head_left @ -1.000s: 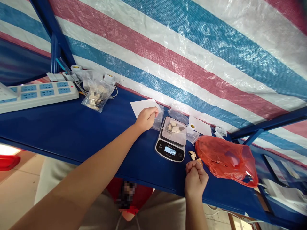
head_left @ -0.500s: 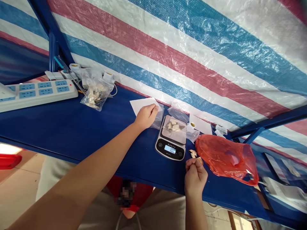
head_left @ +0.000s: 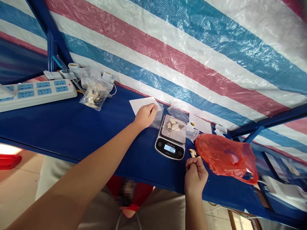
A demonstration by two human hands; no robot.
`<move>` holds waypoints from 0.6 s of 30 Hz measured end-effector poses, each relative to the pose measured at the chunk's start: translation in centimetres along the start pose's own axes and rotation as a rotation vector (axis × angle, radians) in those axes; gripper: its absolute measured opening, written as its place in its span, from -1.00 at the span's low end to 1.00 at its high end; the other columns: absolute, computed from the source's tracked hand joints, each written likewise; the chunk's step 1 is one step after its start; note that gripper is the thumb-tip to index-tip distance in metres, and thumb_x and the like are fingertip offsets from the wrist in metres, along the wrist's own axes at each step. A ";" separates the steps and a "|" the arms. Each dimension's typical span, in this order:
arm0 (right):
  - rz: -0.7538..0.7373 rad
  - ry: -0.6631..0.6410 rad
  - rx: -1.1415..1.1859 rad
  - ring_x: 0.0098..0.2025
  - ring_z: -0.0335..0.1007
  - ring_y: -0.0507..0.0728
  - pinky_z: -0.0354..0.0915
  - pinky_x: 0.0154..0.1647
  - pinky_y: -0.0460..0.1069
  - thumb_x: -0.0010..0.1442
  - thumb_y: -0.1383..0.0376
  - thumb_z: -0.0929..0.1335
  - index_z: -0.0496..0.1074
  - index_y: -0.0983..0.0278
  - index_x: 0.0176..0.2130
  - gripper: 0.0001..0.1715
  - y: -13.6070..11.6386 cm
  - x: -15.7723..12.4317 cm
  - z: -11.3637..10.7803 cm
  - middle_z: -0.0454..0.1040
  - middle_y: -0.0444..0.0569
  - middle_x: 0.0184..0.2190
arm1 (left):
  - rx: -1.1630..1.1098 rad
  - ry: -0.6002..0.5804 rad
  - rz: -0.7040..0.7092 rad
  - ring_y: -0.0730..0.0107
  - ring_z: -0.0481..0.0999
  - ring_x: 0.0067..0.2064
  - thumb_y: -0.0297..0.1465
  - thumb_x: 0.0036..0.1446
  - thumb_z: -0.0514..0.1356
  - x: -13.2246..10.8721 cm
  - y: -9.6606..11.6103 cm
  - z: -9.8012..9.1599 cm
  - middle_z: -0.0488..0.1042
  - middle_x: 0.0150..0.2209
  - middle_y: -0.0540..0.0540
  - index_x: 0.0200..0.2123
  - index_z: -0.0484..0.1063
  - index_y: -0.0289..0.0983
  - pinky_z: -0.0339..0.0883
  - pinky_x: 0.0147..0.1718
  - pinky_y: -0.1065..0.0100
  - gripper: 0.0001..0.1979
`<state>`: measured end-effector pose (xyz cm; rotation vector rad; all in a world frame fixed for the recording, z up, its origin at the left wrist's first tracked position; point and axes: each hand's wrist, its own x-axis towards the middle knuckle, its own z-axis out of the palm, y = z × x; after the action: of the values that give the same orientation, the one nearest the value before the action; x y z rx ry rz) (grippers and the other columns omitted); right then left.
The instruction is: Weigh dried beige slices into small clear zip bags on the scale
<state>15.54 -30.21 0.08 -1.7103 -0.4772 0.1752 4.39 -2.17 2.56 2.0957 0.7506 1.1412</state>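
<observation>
A small digital scale [head_left: 170, 140] stands on the blue bench [head_left: 72, 127] with several pale pieces [head_left: 174, 124] on its pan and a lit display. My left hand [head_left: 145, 115] is closed in a pinch on a small clear plastic bag [head_left: 158, 116] lying beside a white paper sheet [head_left: 141, 103]. My right hand [head_left: 195, 174] is curled shut near the bench's front edge, right of the scale; what its fingers hold is hidden. A few loose pale pieces [head_left: 192, 152] lie just beyond it, next to a red plastic bag [head_left: 225, 158].
A white power strip [head_left: 35, 92] lies at the far left. A clear bag of pale pieces [head_left: 93, 94] and small white plugs sit near it. More clear bags [head_left: 177, 112] and white paper [head_left: 201, 124] lie behind the scale. A striped tarp [head_left: 192, 48] forms the back wall.
Both hands stay almost where they were. The view has shifted slightly, and the left hand's pinch on the clear bag is unchanged.
</observation>
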 end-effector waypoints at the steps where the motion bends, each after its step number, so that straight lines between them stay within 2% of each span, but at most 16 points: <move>1: 0.004 0.011 0.010 -0.51 0.14 0.01 0.06 -0.49 -0.05 0.05 0.29 0.31 0.33 0.22 -0.49 -0.91 0.0 0.0 0.0 0.30 -0.19 -0.52 | 0.003 -0.001 -0.003 0.34 0.34 -0.44 -0.27 0.41 -0.03 0.0 0.0 0.0 0.31 -0.53 -0.01 -0.43 0.23 -0.18 0.13 -0.39 0.26 -0.68; 4: 0.022 0.048 0.066 -0.51 0.14 -0.01 0.06 -0.50 -0.08 0.07 0.28 0.33 0.33 0.22 -0.42 -0.94 0.1 -0.1 0.1 0.31 -0.21 -0.48 | 0.012 0.030 -0.004 0.34 0.35 -0.41 -0.28 0.41 -0.02 0.0 0.1 0.1 0.35 -0.46 0.01 -0.30 0.27 -0.18 0.16 -0.37 0.27 -0.79; 9: -0.016 0.080 0.084 -0.49 0.23 -0.02 0.17 -0.46 -0.07 0.13 0.28 0.37 0.38 0.24 -0.31 -0.92 -0.4 -0.3 0.1 0.40 -0.19 -0.40 | 0.022 0.155 0.074 0.25 0.45 -0.12 -0.31 0.38 0.02 0.0 -0.4 0.5 0.49 -0.18 -0.12 -0.12 0.29 -0.19 0.32 -0.11 0.22 -0.88; 14: -0.080 0.088 0.104 -0.42 0.34 0.00 0.30 -0.36 -0.04 0.26 0.15 0.42 0.38 0.23 -0.19 -0.76 -0.7 -0.3 0.0 0.45 -0.15 -0.32 | 0.051 0.164 0.098 0.22 0.45 -0.07 -0.32 0.37 0.01 0.1 -0.6 0.6 0.48 -0.15 -0.14 -0.11 0.29 -0.19 0.32 0.02 0.13 -0.88; 18: -0.077 0.092 0.138 -0.48 0.27 -0.02 0.27 -0.39 -0.05 0.30 0.06 0.44 0.35 0.22 -0.18 -0.68 -0.6 -0.3 0.1 0.34 -0.24 -0.43 | 0.064 0.148 0.102 0.21 0.44 -0.07 -0.32 0.37 0.01 0.0 -0.4 0.6 0.49 -0.16 -0.14 -0.12 0.30 -0.18 0.32 0.02 0.13 -0.88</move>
<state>15.12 -30.15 0.55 -1.5558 -0.4518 0.0722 4.86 -2.04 1.98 2.1404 0.7649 1.3559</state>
